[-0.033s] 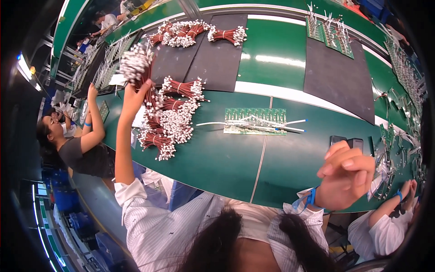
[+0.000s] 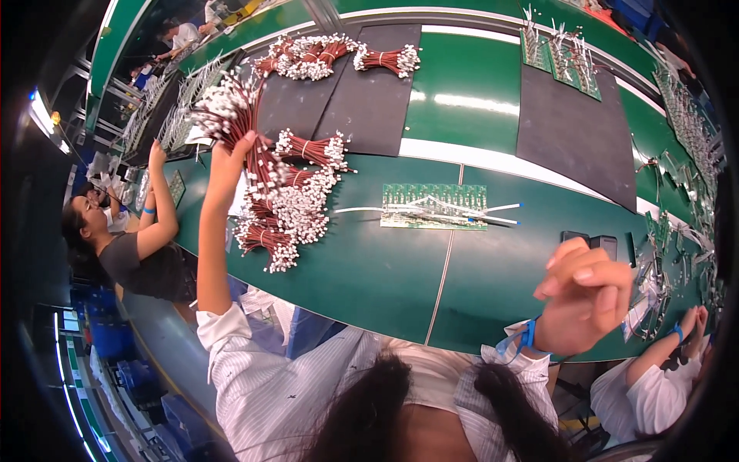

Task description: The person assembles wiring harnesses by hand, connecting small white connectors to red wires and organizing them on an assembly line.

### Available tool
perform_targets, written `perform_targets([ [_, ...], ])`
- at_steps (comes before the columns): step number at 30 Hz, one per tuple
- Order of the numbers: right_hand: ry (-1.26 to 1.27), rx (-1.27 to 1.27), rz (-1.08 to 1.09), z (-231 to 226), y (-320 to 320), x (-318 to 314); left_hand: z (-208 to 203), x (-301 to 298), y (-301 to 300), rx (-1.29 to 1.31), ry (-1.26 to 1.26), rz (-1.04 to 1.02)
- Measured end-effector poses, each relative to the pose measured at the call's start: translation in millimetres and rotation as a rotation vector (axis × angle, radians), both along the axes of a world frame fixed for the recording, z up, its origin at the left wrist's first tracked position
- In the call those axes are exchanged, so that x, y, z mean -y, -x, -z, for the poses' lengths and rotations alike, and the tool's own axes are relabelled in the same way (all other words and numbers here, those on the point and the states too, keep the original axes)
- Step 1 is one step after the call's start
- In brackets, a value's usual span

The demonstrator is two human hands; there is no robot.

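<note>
On the left, my left hand [image 2: 231, 163] is closed around a bundle of brown wires with white connectors [image 2: 239, 115]. Its upper ends fan out above my fingers, while other ends hang beside my thumb over the pile. Close by on the green table lie several tied wire bundles [image 2: 300, 208]. My right hand [image 2: 589, 296] hovers over the table's right side with its fingers loosely bent and apart, and nothing shows in it. Between my hands, a green circuit board panel [image 2: 433, 221] lies flat with white cables [image 2: 358, 209] across it.
More wire bundles [image 2: 312, 58] rest on dark mats [image 2: 362, 100] at the back. Panels with upright wires [image 2: 566, 58] stand at the back right. Dark boxy objects [image 2: 604, 245] sit beyond my right hand. Co-workers sit at left [image 2: 135, 246] and right [image 2: 654, 385].
The wire bundle in my left hand has shifted slightly left and its white ends have spread apart. My right hand has barely moved.
</note>
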State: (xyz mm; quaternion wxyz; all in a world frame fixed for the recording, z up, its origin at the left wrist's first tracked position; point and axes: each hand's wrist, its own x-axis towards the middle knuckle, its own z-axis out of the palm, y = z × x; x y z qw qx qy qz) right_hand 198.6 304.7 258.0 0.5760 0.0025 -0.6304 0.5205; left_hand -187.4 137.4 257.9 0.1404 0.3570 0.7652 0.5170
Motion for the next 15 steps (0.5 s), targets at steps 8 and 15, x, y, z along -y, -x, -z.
perform_targets([
  [8, 0.055, 0.475, 0.018, 5.3, 36.1, 4.0, 14.8, -73.3, -117.9, 0.576, -0.474, 0.418],
  [15, 0.314, 0.391, -0.14, 18.5, 45.6, -22.4, 45.5, -119.2, -194.9, 0.872, -0.298, 0.864],
])
